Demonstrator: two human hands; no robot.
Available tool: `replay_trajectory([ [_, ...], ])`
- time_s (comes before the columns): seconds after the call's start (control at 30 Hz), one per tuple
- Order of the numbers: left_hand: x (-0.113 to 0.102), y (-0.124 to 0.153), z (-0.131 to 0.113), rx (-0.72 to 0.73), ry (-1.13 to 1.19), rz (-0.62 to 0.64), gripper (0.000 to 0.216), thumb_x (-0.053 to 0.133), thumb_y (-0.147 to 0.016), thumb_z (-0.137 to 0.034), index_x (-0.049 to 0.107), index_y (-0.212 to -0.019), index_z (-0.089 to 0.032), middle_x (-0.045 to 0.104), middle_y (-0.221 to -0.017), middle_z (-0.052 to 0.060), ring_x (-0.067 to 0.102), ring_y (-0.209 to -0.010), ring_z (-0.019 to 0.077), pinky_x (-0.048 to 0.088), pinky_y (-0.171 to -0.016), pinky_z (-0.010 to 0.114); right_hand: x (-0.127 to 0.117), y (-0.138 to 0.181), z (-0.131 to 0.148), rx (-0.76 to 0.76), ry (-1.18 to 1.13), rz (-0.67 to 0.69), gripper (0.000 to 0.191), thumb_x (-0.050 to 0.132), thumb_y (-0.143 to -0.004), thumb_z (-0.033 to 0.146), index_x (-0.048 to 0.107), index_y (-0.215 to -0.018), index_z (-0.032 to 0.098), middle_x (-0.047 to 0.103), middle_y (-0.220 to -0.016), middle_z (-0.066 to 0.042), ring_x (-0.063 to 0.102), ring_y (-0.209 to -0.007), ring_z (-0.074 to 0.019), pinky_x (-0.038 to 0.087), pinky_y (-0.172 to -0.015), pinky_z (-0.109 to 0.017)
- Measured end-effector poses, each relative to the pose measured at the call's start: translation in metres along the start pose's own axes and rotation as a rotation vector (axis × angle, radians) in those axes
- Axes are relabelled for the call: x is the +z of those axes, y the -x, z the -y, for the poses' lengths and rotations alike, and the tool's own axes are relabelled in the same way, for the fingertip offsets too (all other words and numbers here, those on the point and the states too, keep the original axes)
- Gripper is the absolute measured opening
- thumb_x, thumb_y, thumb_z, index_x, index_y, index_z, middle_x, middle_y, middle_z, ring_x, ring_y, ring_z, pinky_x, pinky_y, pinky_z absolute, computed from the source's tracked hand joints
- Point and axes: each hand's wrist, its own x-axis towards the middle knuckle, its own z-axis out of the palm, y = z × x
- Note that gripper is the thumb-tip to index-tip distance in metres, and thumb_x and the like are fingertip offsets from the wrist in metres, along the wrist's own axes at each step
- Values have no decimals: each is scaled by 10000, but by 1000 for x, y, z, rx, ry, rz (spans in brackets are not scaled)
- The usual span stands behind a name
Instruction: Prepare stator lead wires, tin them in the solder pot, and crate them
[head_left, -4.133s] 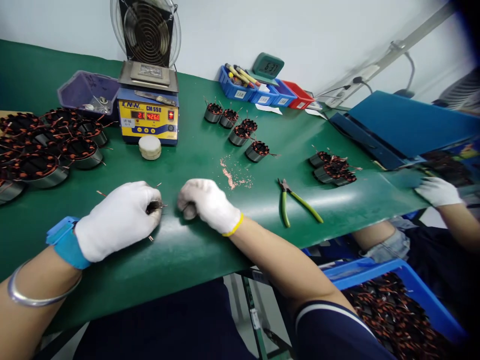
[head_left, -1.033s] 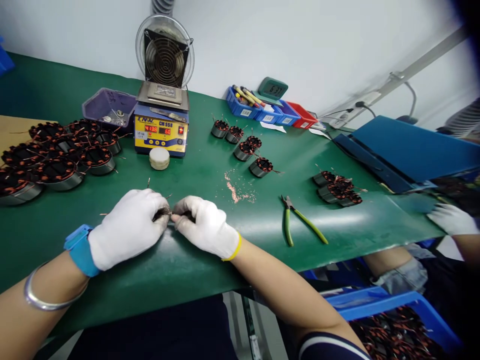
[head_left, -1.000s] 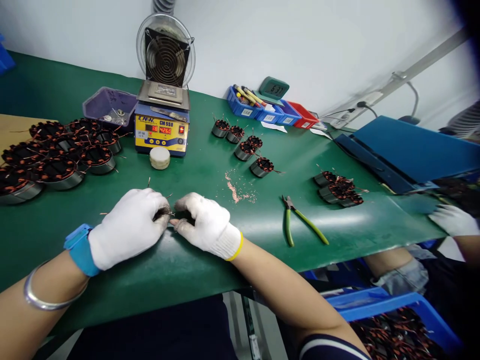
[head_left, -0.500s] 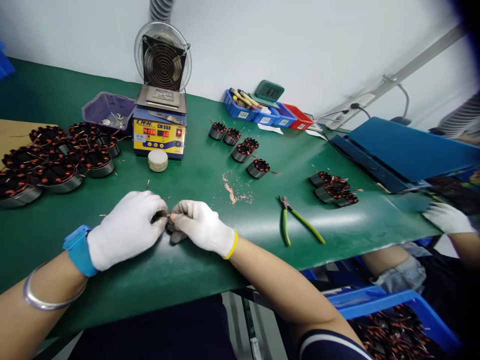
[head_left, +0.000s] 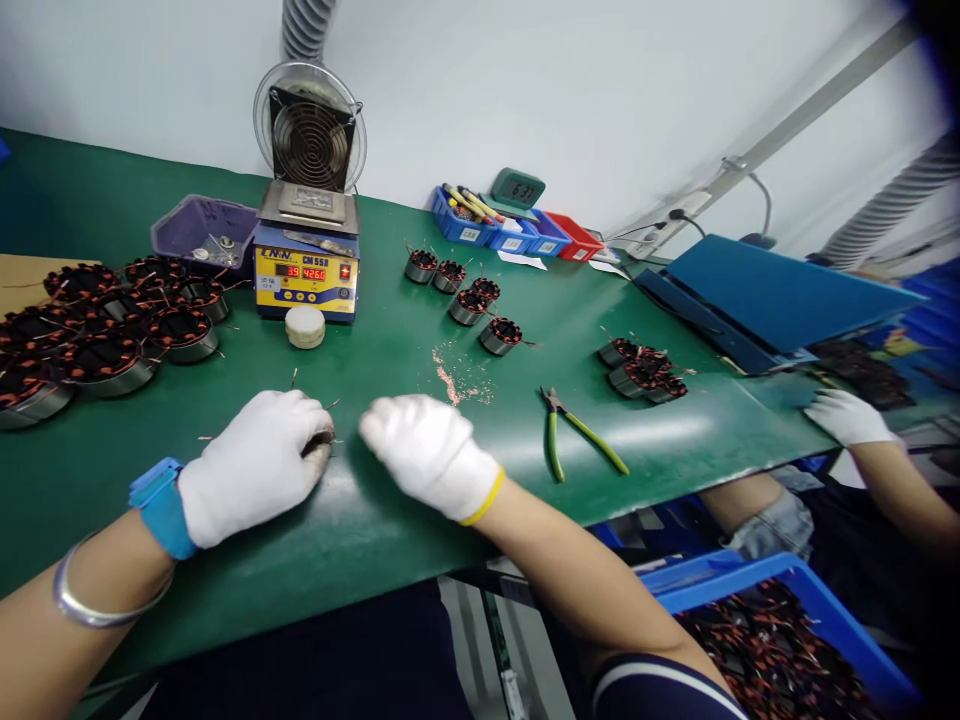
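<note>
My left hand (head_left: 259, 465), in a white glove, is closed around a motor stator (head_left: 320, 438). The glove hides nearly all of it; thin wire ends poke out above and beside the fingers. My right hand (head_left: 424, 450), gloved too, is curled closed a little to the right, apart from the left hand. It is slightly blurred, and its fingertips are turned out of sight. Green-handled cutting pliers (head_left: 574, 425) lie with handles spread to its right. Copper wire clippings (head_left: 448, 380) are scattered beyond it.
A solder pot (head_left: 306, 275) stands at the back, a white round block (head_left: 304, 327) before it. Stators fill the left (head_left: 109, 360); small groups stand centre (head_left: 501, 336) and right (head_left: 634, 370). A co-worker's gloved hand (head_left: 851, 415) is at far right. A blue crate (head_left: 795, 570) sits below.
My right hand has pulled away to the right from the left hand and turned its back up. The left hand keeps hold of the stator. The whole view has shifted slightly.
</note>
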Motion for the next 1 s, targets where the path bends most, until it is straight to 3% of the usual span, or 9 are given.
replay_trajectory([
  [0.1,0,0,7,-35,23,-9,191,459,-844,-265,611,-744,-207,613,-766,27,543,-738,208,396,-730,348,-6,38,-48,419,-47,39,161,498,-921,231,611,-1030,194,625,-955,-76,601,-753,-231,442,-621,-310],
  [0.2,1,0,13,-54,23,-8,200,455,-843,-297,611,-749,-214,616,-771,26,546,-743,219,403,-727,360,-1,87,-94,798,-117,67,265,500,-938,356,607,-1127,205,612,-1125,-75,612,-950,-261,482,-764,-340],
  [0.3,4,0,15,-47,18,-20,217,438,-846,-311,606,-747,-217,616,-778,28,544,-746,225,409,-727,373,13,132,-111,1097,-38,208,885,674,-761,602,344,-1449,153,316,-1468,-188,430,-1240,-399,466,-889,-461],
  [0.33,4,0,15,-42,18,-24,221,433,-848,-312,606,-748,-218,618,-782,28,544,-746,226,411,-729,377,19,144,-111,1140,-45,301,986,680,-742,624,265,-1487,129,233,-1503,-215,358,-1294,-420,443,-927,-491],
  [0.43,6,1,14,-36,14,-35,228,425,-850,-307,610,-748,-220,625,-787,26,548,-746,227,417,-732,384,34,165,-103,1143,-123,458,895,601,-824,580,248,-1494,103,224,-1505,-222,288,-1347,-393,370,-1018,-493],
  [0.63,6,1,13,-25,0,-66,239,414,-837,-283,631,-764,-212,645,-805,30,570,-761,228,428,-748,387,25,167,-103,1197,-188,441,823,600,-843,393,177,-1524,206,471,-1364,-160,523,-1165,-357,441,-920,-462],
  [0.77,6,0,13,-25,-13,-69,235,421,-834,-278,636,-770,-211,651,-804,28,573,-761,227,425,-746,383,24,159,-103,1158,-112,463,591,574,-837,304,433,-1403,214,546,-1273,-140,571,-1080,-346,469,-852,-434],
  [0.87,6,-1,13,-36,-14,-41,238,419,-844,-276,638,-772,-216,656,-801,20,573,-769,225,421,-763,383,36,154,-96,1164,-40,300,430,468,-897,283,524,-1309,172,574,-1163,-158,606,-969,-328,486,-786,-410],
  [1.0,6,-1,13,-51,-24,-48,243,417,-851,-284,639,-787,-211,667,-819,17,581,-783,224,417,-810,392,38,138,-75,1155,-231,-94,519,380,-896,290,406,-1379,103,535,-1196,-177,570,-1019,-317,476,-852,-423],
])
